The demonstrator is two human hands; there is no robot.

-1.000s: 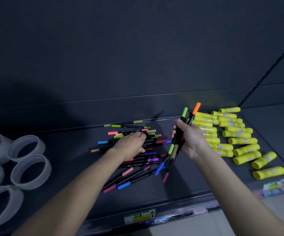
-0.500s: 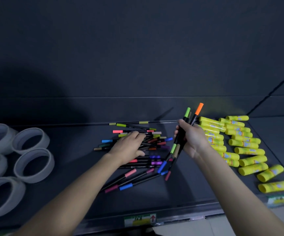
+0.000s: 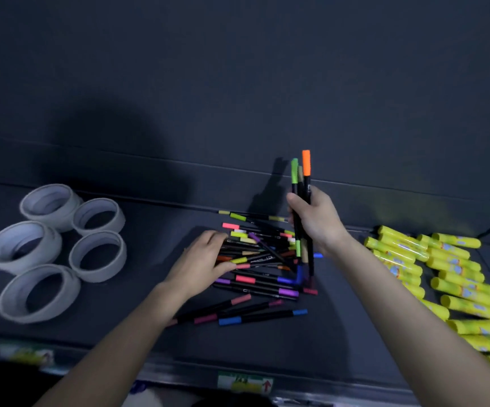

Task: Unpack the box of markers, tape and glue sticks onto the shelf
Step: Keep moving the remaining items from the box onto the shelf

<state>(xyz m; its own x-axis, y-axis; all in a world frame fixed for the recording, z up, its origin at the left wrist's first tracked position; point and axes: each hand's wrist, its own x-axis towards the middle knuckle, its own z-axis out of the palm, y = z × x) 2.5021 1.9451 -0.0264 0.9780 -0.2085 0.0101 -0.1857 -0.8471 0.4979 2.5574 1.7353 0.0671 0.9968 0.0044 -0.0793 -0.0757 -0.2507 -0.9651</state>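
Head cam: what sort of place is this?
Probably a shop's stationery aisle. A dark shelf carries a price label on its front edge, and stock lies sorted by kind: tape rolls left, markers in the middle, glue sticks right.

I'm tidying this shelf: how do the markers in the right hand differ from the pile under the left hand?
The held markers stand nearly upright, bundled, gripped by the right hand; the pile lies flat on the shelf, crisscrossed. The held markers are few; the pile holds many. The left hand only rests on the pile. Both are slim black markers with coloured ends.
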